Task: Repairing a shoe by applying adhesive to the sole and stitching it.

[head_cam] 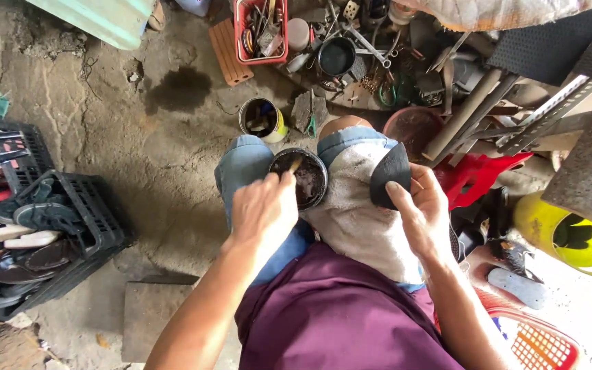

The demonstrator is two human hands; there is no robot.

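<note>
Black and wedge-shaped, the rubber sole piece sits pinched in your right hand over the pale cloth on your right thigh, its point upward. Your left hand is closed around a small brush, its tip dipped into the round tin of dark glue between your knees, just left of the piece.

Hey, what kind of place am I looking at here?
Probably a small shoe-repair workshop on a bare concrete floor: black plastic crates of worn sandals and shoes, a red plastic basket of hand tools, and a round dark tin of paste on the person's lap.
</note>
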